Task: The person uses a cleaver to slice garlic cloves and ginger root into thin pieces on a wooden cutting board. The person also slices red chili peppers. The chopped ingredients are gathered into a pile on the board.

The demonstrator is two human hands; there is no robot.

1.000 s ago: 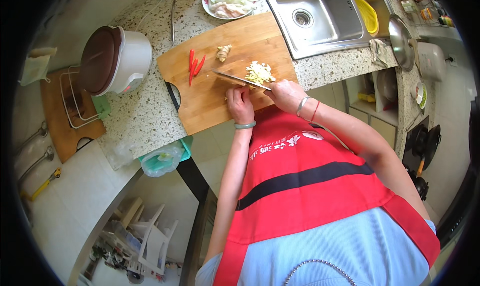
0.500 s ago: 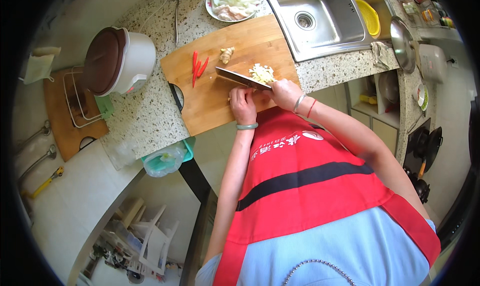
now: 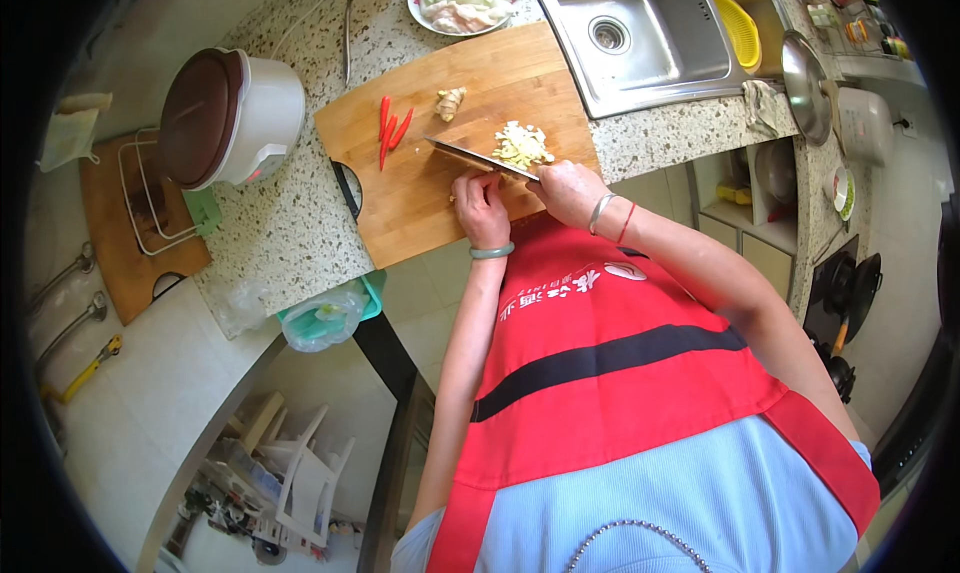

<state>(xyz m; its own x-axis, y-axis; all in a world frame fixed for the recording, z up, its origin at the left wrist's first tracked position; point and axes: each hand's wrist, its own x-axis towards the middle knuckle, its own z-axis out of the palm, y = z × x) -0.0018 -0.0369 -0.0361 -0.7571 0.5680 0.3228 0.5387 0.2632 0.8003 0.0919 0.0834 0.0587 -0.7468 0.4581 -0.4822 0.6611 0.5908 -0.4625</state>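
The knife (image 3: 485, 160) is over the near half of the wooden cutting board (image 3: 440, 213), its tip slanting away to the left. The right hand (image 3: 572, 191) is closed firmly on its handle; the left hand (image 3: 482, 211) is half curled just on the near side of the blade, and whether its fingers pinch anything cannot be told. Good cutting here would want those fingertips tucked back, knuckles guiding the flat, and short, even strokes. The pale chopped pile (image 3: 522, 145) sits just beyond the blade and is best kept clear of it. Around the board runs a speckled stone counter (image 3: 290, 233), with a steel sink (image 3: 670, 58) to the far right, a white rice cooker (image 3: 270, 123) with a brown lid to the left, and a loaded plate (image 3: 425, 20) beyond. Smallest, on the board, are a knobbly ginger root (image 3: 450, 104) and some slim red chillies (image 3: 401, 130).
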